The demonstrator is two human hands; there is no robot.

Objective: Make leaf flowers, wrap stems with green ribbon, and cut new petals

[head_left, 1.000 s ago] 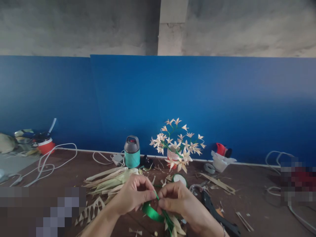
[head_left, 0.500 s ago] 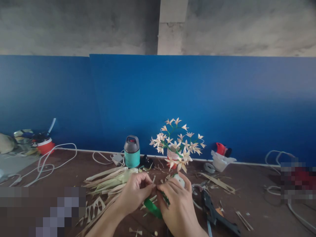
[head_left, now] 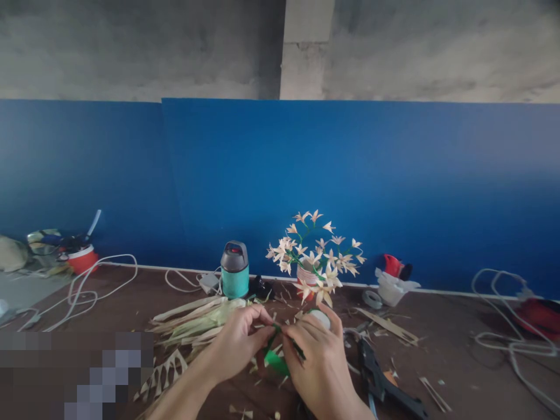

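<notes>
L hand (head_left: 234, 344) & R hand (head_left: 317, 356) both closed, pinching a thin green stem (head_left: 275, 332) betw. them, over the tabletop (head_left: 470, 388), front ctr; green ribbon (head_left: 276, 363) just below. Behind: red/white striped cup (head_left: 306, 274) w/ pale flowers (head_left: 324, 291). To its L, grey-lidded teal flask (head_left: 235, 282), contents hidden, label (if any) unreadable. To the R, white tub (head_left: 391, 293) w/ red item (head_left: 392, 266) sticking out. Far L, white-rimmed red bucket (head_left: 84, 261) w/ dark bits (head_left: 76, 241).

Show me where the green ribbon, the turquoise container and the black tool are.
Green ribbon (head_left: 277, 364): head view, middle of its visible stretch.
Turquoise container (head_left: 235, 280): head view, turquoise body below the grey top.
Black tool (head_left: 374, 373): head view, middle of its body.
</notes>
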